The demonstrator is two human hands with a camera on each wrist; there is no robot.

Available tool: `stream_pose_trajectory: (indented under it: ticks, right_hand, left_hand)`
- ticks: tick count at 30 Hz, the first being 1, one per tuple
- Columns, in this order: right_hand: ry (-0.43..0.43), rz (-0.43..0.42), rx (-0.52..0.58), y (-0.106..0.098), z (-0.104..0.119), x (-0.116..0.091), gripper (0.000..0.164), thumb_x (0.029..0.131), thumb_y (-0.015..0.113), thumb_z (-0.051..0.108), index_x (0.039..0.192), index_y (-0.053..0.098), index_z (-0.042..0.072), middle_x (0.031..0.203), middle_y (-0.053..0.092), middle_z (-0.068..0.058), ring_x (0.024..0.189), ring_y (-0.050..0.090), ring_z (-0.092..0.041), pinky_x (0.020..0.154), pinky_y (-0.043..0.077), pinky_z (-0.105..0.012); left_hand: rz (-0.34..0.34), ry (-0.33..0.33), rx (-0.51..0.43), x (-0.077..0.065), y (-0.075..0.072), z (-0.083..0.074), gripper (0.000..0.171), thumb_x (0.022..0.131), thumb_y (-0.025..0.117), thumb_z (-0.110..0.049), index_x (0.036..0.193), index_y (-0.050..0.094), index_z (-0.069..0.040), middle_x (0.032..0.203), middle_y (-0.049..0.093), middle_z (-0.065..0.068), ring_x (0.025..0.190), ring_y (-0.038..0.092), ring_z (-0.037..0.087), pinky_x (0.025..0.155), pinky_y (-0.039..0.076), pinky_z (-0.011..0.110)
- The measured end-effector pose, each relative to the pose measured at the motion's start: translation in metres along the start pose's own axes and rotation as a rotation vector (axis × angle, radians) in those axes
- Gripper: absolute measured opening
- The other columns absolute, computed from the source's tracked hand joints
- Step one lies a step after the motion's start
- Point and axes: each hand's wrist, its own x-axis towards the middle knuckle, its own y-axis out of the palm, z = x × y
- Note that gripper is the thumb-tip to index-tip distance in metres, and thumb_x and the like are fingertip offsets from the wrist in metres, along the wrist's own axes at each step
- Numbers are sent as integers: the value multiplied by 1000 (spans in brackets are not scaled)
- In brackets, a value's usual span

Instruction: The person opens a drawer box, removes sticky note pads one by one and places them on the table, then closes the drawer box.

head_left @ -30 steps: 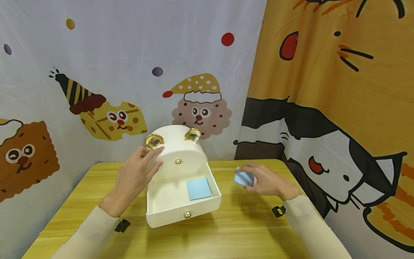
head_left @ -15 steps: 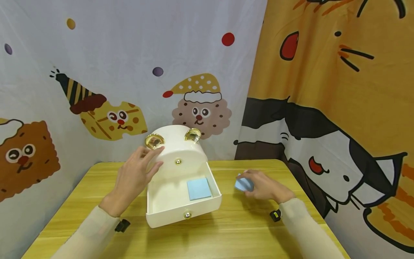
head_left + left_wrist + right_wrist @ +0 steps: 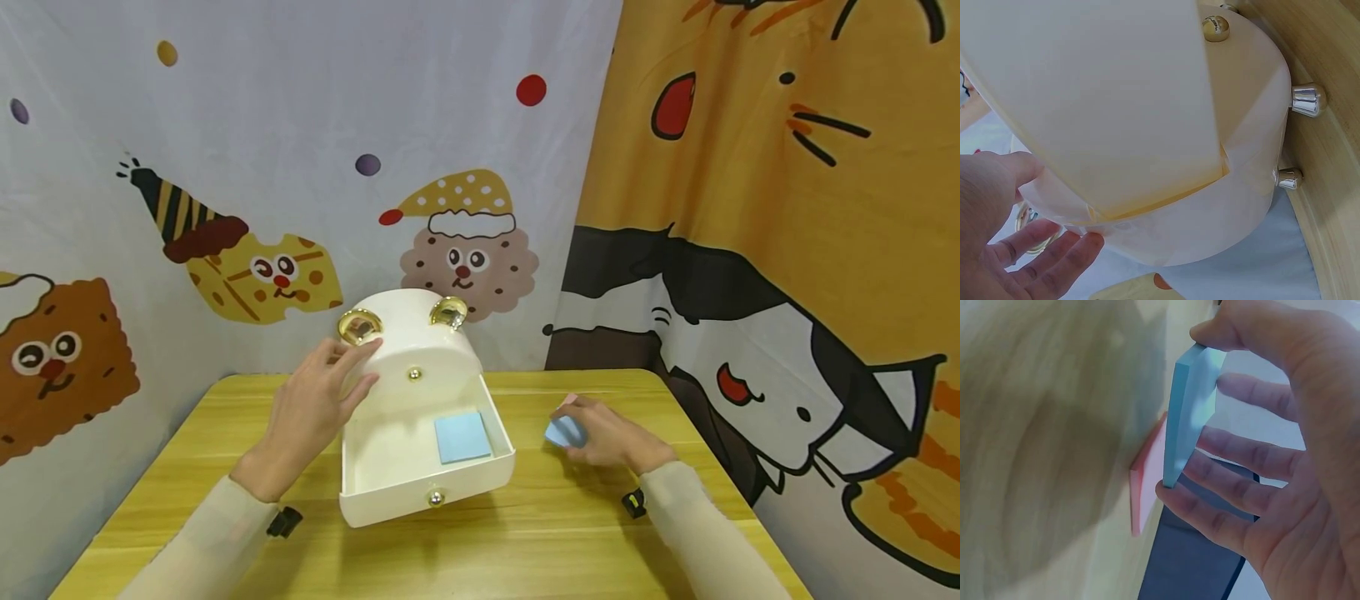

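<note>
My right hand [image 3: 611, 435] pinches a blue sticky note pad [image 3: 564, 432] by its edges, thumb on one side and fingertips on the other. In the right wrist view this pad [image 3: 1190, 412] is tilted close over the table, and a pink sticky note pad [image 3: 1148, 481] lies just beyond it. My left hand [image 3: 311, 408] touches the upper left of a white drawer box [image 3: 408, 333] with loosely extended fingers and thumb. Its drawer [image 3: 390, 450] is pulled out toward me. Inside, at the right, lies another blue sticky note pad [image 3: 462, 437].
Two round gold ears [image 3: 448, 314] top the box, and a gold knob [image 3: 436, 498] is on the drawer front. Everything stands on a wood-grain table [image 3: 540, 533]. Cartoon-printed curtains [image 3: 465, 100] hang right behind the table's far edge.
The right hand has moved a little down and toward me with the blue sticky note pad. A pink corner now shows above its fingers. My left hand and the drawer box stay put.
</note>
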Motion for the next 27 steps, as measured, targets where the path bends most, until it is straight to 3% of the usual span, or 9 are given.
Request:
stream_pose_trajectory:
  ticks: [15,27]
  right_hand:
    - [71,22,-13,9,2,-1,41,92,99,21,127,79,12,143,75,-14,114,72,-24,93,70,-45]
    - [72,-16,-29,18,-1,2,33,94,101,28,116,83,12,120,78,-8,103,72,-17,90,70,-40]
  left_hand:
    - [14,-6,-6,1,-1,-1,55,102,93,-21,155,76,-23,114,67,12,80,63,23,50,39,23]
    - [-7,7,-1,1,-2,-1,59,100,95,-17,155,76,-24,113,67,13,79,62,22,51,36,22]
